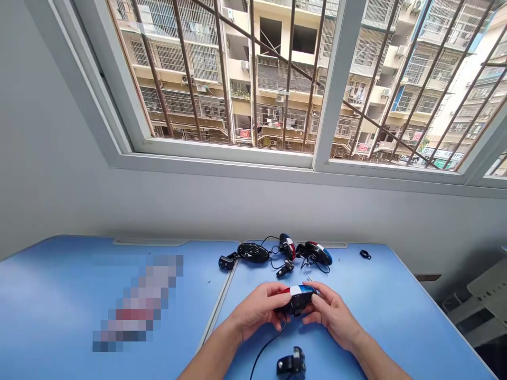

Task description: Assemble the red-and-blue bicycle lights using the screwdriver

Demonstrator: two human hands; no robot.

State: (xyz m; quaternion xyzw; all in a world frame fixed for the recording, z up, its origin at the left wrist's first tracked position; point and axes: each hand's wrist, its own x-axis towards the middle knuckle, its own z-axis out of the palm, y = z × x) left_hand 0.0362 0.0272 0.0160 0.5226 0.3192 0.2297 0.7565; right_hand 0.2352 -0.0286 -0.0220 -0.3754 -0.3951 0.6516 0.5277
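Between both hands is a small siren light with a red, white and blue top and a black body, held just above the blue table. My left hand grips its left end, thumb along the near side. At the right end, my right hand has its thumb and fingers closed on the body. A thin black cable runs down from the light past my left fingers toward the near edge of the picture. Below the hands lies a black clamp-like part, partly cut off by the frame.
Along the back of the blue table lie two similar siren lights, a black oval unit and black clamp parts with tangled cables. A small black ring sits farther right. A pixelated patch covers something at left. Behind is a barred window.
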